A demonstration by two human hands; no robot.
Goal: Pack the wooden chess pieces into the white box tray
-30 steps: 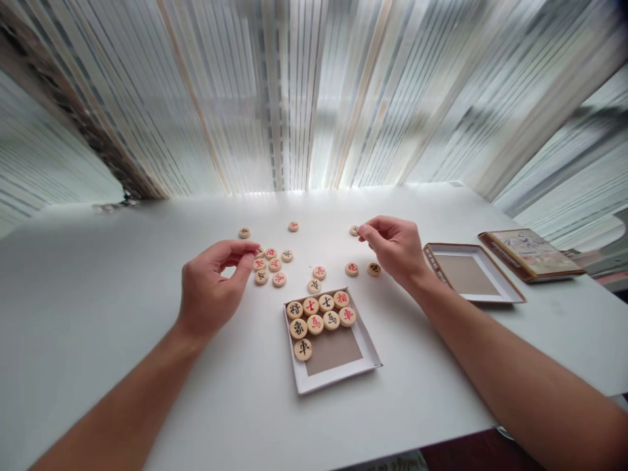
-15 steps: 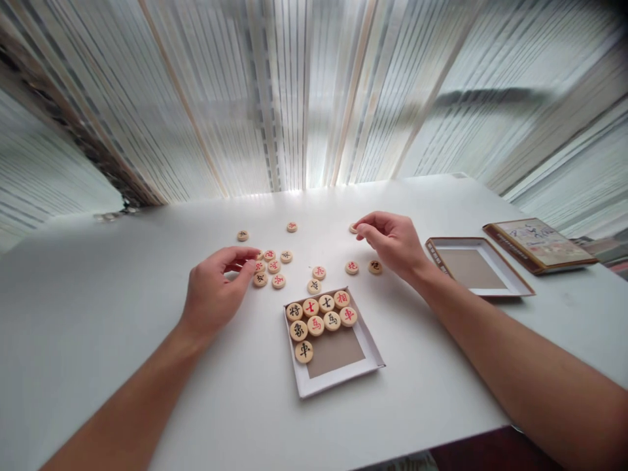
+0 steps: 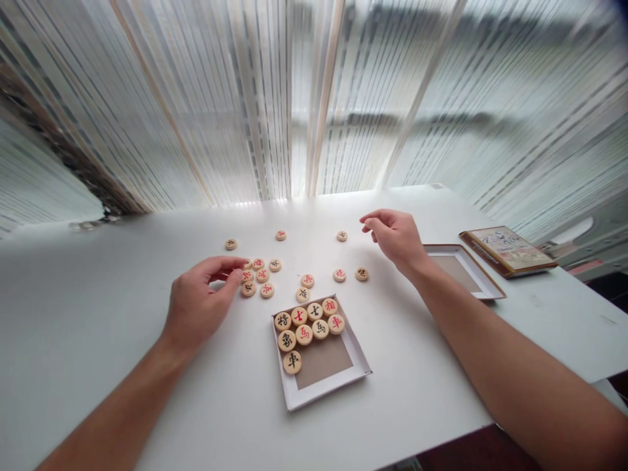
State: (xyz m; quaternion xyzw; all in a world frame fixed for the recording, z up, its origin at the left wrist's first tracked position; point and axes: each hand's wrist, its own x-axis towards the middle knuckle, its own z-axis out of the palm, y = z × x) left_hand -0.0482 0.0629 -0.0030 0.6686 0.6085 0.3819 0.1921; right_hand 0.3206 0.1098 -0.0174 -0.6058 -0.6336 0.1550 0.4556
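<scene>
My left hand [image 3: 203, 297] is at the left edge of a cluster of round wooden Chinese chess pieces [image 3: 262, 275]. Its thumb and forefinger close on a pale piece [image 3: 248, 264] there, partly covered by the fingertips. My right hand [image 3: 392, 237] hovers over the table's right side, thumb and forefinger a little apart with nothing between them. To its left lies a black-marked piece [image 3: 342, 236]. Below it are a black-marked piece [image 3: 362, 274] and a red-marked piece [image 3: 339, 275]. In front stands a shallow white box tray [image 3: 324, 387], with several pieces set in rows.
A second shallow tray [image 3: 483, 278] lies behind my right forearm, beside a brown-edged box lid [image 3: 510, 250] with a picture. Single pieces lie farther back, one black-marked [image 3: 231, 244] and one red-marked [image 3: 280, 235]. Striped curtains [image 3: 275, 98] hang behind the white table [image 3: 98, 314].
My right hand has let go of the black-marked piece at the back and drawn away to the right. My left hand stays at the cluster. The view has shifted slightly.
</scene>
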